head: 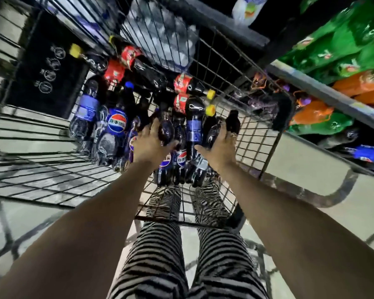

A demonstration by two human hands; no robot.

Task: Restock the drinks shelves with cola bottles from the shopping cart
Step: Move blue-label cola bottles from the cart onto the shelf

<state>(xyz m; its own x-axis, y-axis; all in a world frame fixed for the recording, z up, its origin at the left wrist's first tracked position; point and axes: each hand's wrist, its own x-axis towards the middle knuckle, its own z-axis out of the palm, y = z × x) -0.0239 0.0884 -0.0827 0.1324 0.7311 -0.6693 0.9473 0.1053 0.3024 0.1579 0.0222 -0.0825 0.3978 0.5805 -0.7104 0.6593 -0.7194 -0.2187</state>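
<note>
1. Reaching down into the shopping cart [257, 134] with both arms, head cam staring straight into it.
2. Left grip [148, 139] is clamped on a dark cola bottle [165, 131] about mid-cart, thumb wrapped round its side.
3. Right grip [221, 145] is curled round a second dark bottle [213, 132], closer to the cart's right wall.
4. Blue-label cola bottles [117, 124] lie piled in the cart's left half, with a few more between the two wrists.
5. Red-label bottles [183, 83] with yellow caps lie toward the cart's far end.
6. Shelves [324, 89] right of the cart hold green packs [343, 39] and orange packs [365, 83].
7. Striped trousers [160, 255] show at the cart's near end.
</note>
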